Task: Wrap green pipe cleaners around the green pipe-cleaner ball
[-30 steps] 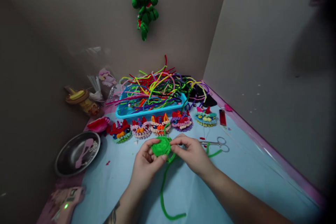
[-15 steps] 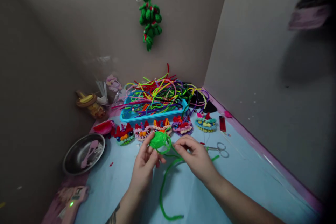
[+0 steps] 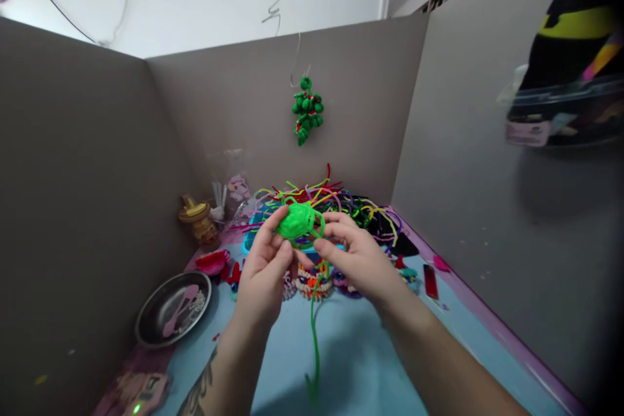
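Head camera, from my left side across: a round, shallow metal dish [image 3: 146,318] sits on the pale blue table cover [image 3: 351,364], with a pink, flat piece lying inside it. Behind it, against the grey partition, stands a small brown and yellow bottle-like figure [image 3: 197,220]. My left hand [image 3: 260,276] is raised above the table, thumb and fingertips pinched on the left edge of a bright green, rounded wad of coiled fuzzy pipe cleaner [image 3: 296,222]. The wad sits in the air between both my hands, in front of the blue plastic tray [image 3: 246,246] heaped with loose pipe cleaners of many colours [image 3: 336,198]. A long green tail of the same pipe cleaner [image 3: 314,338] hangs from the wad down to the table. Under my hands a row of small, round, multicoloured pipe-cleaner faces [image 3: 312,283] lies on the cover, partly hidden. My right hand [image 3: 355,257] grips the wad's right side, thumb and forefinger closed on a green loop. On the back partition a green pipe-cleaner ornament [image 3: 306,109] hangs from a wire hook. Further right, a small red oblong object [image 3: 430,281] lies near the pink table edge.
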`<move>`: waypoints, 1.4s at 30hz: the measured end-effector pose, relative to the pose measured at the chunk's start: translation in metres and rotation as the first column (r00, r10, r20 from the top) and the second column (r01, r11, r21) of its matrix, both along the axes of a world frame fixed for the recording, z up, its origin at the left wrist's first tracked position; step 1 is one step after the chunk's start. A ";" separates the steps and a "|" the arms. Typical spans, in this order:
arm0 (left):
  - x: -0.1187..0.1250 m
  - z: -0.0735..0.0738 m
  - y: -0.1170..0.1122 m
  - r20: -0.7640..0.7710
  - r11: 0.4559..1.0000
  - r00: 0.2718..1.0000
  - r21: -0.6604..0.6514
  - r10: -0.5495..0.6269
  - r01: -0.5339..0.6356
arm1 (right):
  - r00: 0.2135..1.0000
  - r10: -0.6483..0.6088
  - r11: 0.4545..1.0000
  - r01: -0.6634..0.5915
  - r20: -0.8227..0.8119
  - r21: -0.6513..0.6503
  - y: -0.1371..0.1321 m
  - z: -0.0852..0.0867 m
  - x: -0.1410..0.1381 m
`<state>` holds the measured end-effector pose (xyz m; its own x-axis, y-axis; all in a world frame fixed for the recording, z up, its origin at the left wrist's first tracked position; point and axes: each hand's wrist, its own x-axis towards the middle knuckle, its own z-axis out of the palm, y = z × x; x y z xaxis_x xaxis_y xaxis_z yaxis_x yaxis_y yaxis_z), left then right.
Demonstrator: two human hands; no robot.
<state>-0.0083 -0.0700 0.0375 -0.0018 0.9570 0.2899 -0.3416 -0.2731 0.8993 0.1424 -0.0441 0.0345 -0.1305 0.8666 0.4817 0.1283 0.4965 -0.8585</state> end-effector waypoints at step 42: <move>-0.004 -0.036 0.052 0.025 0.969 0.978 -0.133 -0.208 0.209 | 0.989 0.025 0.996 -0.037 -0.147 -0.079 0.038 -0.016 -0.003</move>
<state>-0.0120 -0.0181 0.0016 0.1995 0.9668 0.1597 -0.3876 -0.0718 0.9190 0.1399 -0.0058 0.0182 -0.0910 0.9004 0.4254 -0.0155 0.4259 -0.9047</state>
